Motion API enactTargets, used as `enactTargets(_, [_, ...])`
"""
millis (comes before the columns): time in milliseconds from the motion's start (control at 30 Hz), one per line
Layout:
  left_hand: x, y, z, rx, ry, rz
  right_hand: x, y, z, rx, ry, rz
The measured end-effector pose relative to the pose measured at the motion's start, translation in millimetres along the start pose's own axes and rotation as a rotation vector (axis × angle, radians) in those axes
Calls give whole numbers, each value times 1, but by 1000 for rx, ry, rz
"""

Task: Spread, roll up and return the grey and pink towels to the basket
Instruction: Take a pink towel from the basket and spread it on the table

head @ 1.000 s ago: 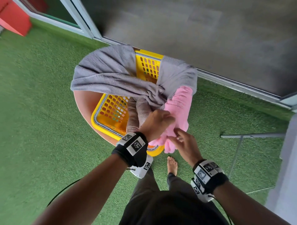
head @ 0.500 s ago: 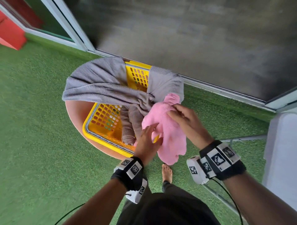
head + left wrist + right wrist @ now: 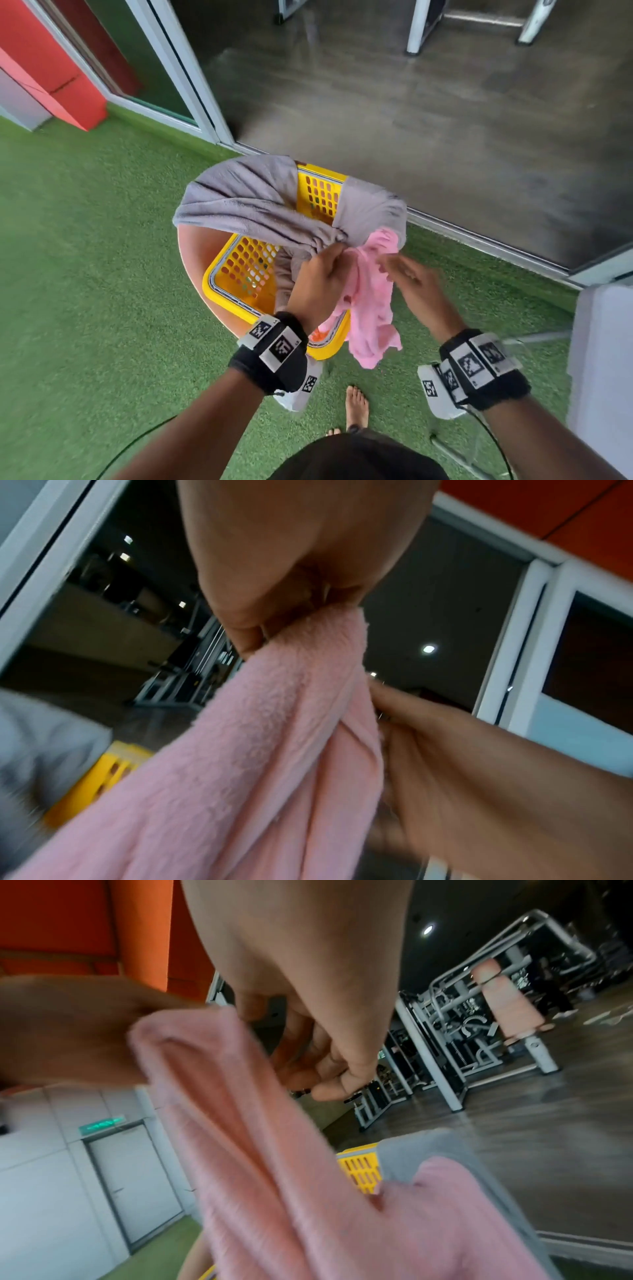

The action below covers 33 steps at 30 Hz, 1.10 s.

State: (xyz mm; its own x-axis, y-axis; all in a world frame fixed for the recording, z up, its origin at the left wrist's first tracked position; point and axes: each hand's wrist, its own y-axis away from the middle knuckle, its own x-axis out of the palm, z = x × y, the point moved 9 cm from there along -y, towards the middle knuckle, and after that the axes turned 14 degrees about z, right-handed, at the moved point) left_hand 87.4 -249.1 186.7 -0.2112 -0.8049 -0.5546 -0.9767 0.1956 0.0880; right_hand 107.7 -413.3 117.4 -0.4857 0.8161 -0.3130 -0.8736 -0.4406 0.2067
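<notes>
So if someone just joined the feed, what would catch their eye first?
Probably the pink towel, bunched and hanging over the near right corner of the yellow basket, gripped at its top by the left hand. The right hand hovers beside it, blurred. Behind, the grey towel drapes across the basket's far rim.

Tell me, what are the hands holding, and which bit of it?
The left hand grips the fluffy pink towel by its bunched top end. The right hand is beside the towel; whether it holds a fold cannot be told.
</notes>
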Motion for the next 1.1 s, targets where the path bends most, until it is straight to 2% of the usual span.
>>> enactTargets(100, [-18, -8, -36, 71, -55, 5, 33, 21, 25, -78, -101, -45])
enactTargets(167, [-34, -9, -67, 143, -93, 2, 34, 29, 48, -145, -92, -126])
enactTargets(300, [-82, -15, -114, 218, -166, -26, -4, 39, 113, -339, -94, -265])
enactTargets(400, [-113, -25, -134, 247, -114, 44, -34, 43, 179, -445, 10, -324])
enactTargets(500, [-118, -19, -153, 297, 15, 184, -54, 50, 232, -474, 76, -384])
enactTargets(567, [-116, -11, -163, 310, -115, 206, -64, 58, 260, -507, 155, -384])
enactTargets(633, [-116, -5, -171, 336, -291, 109, -71, 68, 283, -517, 225, -371])
enactTargets(733, [-112, 8, -176, 347, -282, -65, -80, 85, 312, -560, 308, -379])
enactTargets(800, [-109, 18, -181, 388, -328, -235, -88, 93, 321, -570, 320, -393])
enactTargets(867, [-109, 28, -185, 373, -372, -392, -96, 99, 322, -539, 357, -405])
enactTargets(967, [-99, 38, -200, 327, -314, -427, -102, 102, 315, -473, 401, -380])
enactTargets(1100, [-81, 44, -243, 374, -244, -471, -115, 110, 290, -415, 348, -353])
